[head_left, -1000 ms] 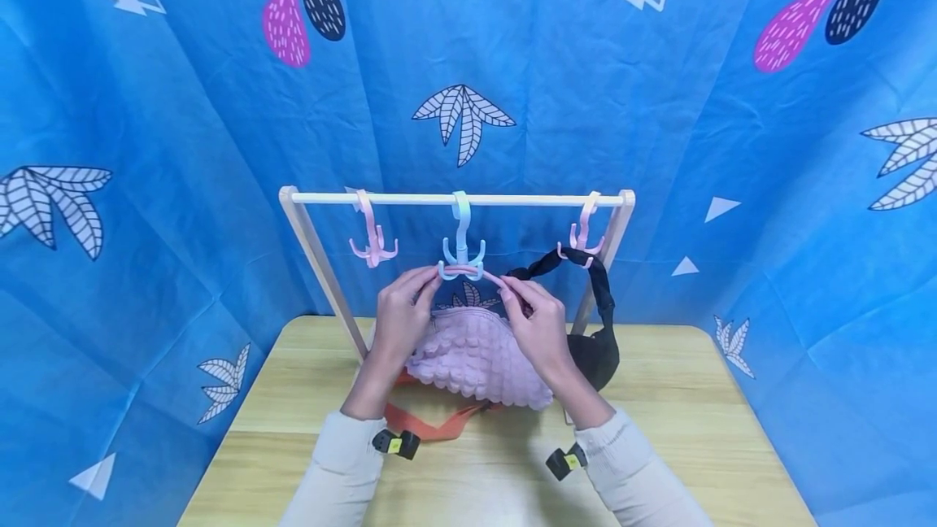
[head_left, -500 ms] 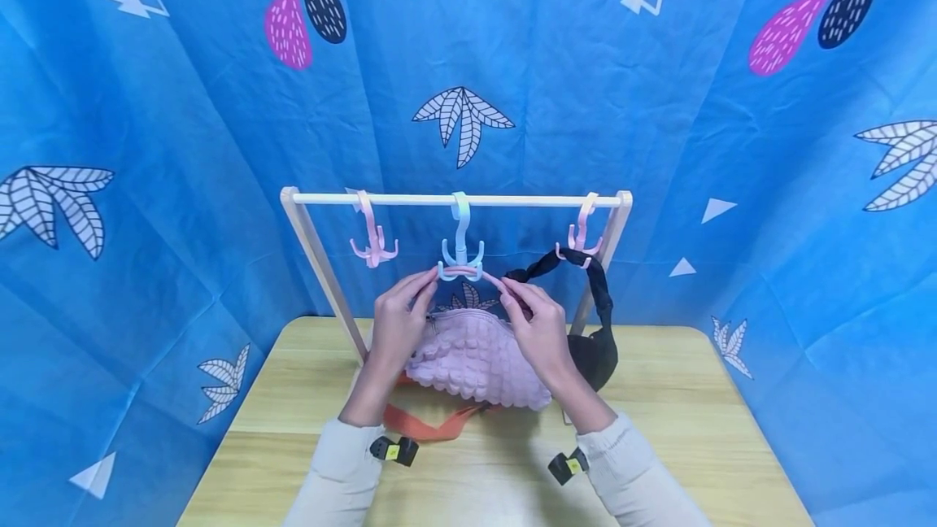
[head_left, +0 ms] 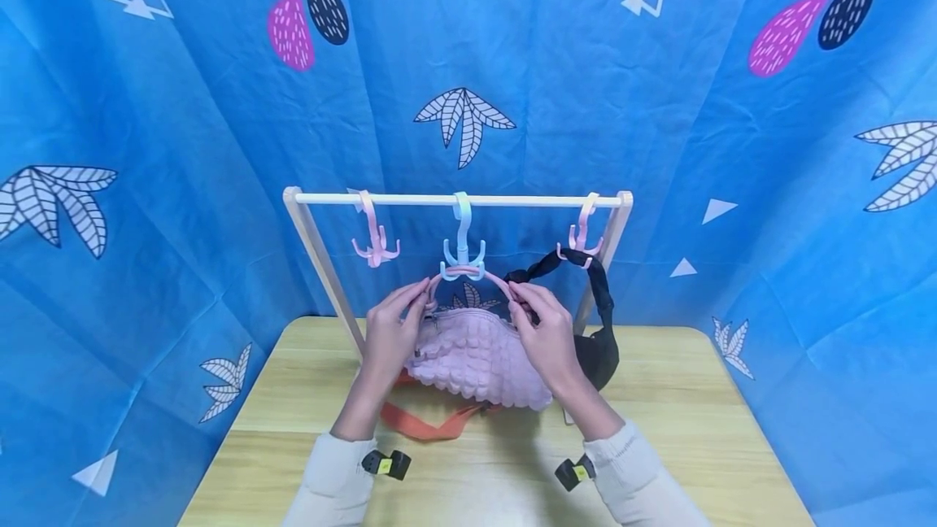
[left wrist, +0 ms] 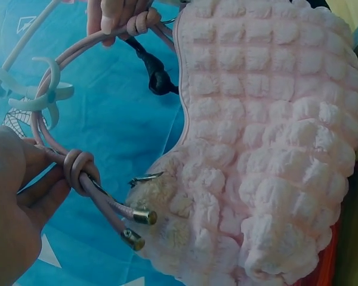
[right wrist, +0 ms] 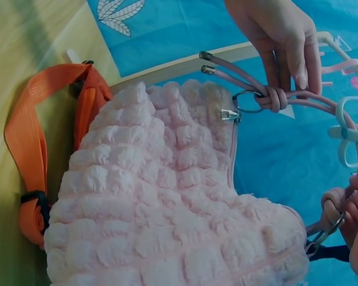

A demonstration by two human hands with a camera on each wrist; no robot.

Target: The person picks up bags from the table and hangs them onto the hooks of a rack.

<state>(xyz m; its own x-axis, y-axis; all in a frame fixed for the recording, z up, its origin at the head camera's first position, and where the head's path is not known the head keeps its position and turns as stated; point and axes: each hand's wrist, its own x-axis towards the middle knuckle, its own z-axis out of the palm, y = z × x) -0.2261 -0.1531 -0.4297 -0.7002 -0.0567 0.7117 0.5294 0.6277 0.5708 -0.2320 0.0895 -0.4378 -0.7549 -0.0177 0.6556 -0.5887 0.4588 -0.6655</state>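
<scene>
A pale pink puffy handbag (head_left: 476, 356) hangs under a light blue hook (head_left: 462, 250), its pink cord handle (head_left: 463, 270) lying across the lower prongs. My left hand (head_left: 391, 328) pinches the handle's left side, close to the knot (left wrist: 80, 173) with loose metal-tipped cord ends. On the opposite side my right hand (head_left: 545, 336) pinches the handle near its other knot (right wrist: 334, 205) and metal ring. The bag's quilted body and zip pull (right wrist: 228, 115) show in the right wrist view.
The blue hook hangs from a wooden rack's bar (head_left: 527, 201), between two pink hooks (head_left: 376, 246). A black bag strap (head_left: 602, 291) hangs on the right pink hook (head_left: 581, 242). An orange strap (head_left: 432, 431) lies on the wooden table (head_left: 293, 405) below the handbag.
Both hands have slid outward and down along the handle, away from the blue hook. More of the handle's arch shows between them, and the handbag has barely moved.
</scene>
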